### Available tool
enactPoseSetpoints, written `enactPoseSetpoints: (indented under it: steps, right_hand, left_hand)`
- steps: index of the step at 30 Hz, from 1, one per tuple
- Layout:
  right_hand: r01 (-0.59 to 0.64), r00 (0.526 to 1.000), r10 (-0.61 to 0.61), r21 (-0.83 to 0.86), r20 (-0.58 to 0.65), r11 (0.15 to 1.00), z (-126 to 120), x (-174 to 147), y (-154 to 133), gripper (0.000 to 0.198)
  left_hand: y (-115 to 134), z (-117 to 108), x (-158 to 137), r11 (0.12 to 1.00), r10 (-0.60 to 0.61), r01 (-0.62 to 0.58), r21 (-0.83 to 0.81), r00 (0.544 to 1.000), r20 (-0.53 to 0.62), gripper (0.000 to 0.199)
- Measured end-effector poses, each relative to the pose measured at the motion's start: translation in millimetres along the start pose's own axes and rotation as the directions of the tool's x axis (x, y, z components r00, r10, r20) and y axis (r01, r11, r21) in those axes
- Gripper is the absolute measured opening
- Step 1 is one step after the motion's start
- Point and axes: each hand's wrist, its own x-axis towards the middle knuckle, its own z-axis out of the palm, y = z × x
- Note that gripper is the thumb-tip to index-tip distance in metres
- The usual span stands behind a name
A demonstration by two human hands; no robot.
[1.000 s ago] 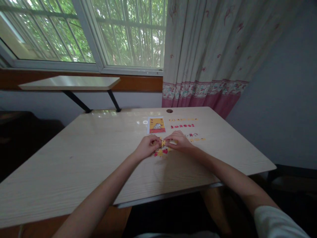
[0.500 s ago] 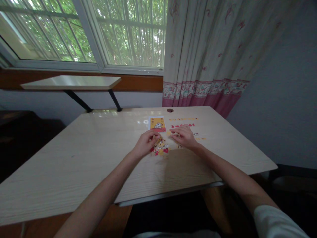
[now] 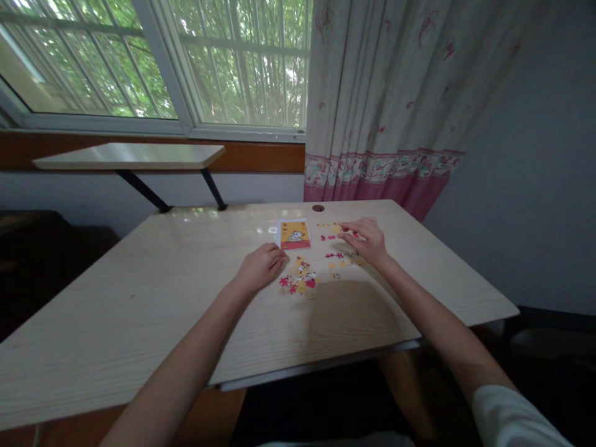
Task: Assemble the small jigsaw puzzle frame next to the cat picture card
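My right hand is over the sorted rows at the right, thumb and forefinger pinched at a small yellow puzzle piece. Beneath and beside it lie red puzzle pieces in a row, partly covered by the fingers. My left hand rests on the table left of the mixed pile of puzzle pieces, its fingers curled together; whether anything is in them is hidden. Just beyond its fingertips lies a picture card with a white animal on yellow and red.
The pieces lie on a pale wooden desk with a cable hole at the back. A raised shelf on black legs stands at the back left. Behind are a window and a patterned curtain.
My right hand has moved right and away from me, from beside the pile to the back rows. My left hand has drawn back left off the pile, uncovering more pieces.
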Motion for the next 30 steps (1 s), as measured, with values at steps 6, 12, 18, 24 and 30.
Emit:
enactPoseSetpoints:
  steps: [6, 12, 18, 24, 30]
  right_hand:
    - [0.06, 0.997, -0.06, -0.001, 0.054, 0.998, -4, -4, 9, 0.025]
    - [0.055, 0.933, -0.083, 0.09, 0.35, 0.994, -9, -30, 24, 0.024]
    - [-0.062, 0.827, -0.005, 0.1, 0.563, 0.993, -12, -52, 27, 0.021]
    - [-0.041, 0.753, 0.004, 0.041, 0.658, 0.998, -14, -57, 26, 0.019]
    - [-0.028, 0.73, 0.027, -0.01, 0.683, 1.0, -18, -56, 24, 0.018]
  left_hand:
    - [3, -2, -1, 1.0, 0.013, -0.014, 0.02, 1.0, 0.022, 0.028]
    - [6, -4, 0, 0.999, 0.023, -0.024, 0.027, 0.999, 0.023, 0.029]
    - [7, -3, 1, 0.999, 0.04, -0.04, 0.021, 0.999, 0.02, 0.027]
    - [7, -2, 1, 0.999, 0.043, -0.044, 0.016, 0.999, 0.018, 0.028]
    - [8, -3, 1, 1.0, 0.026, -0.025, -0.006, 1.0, 0.015, 0.026]
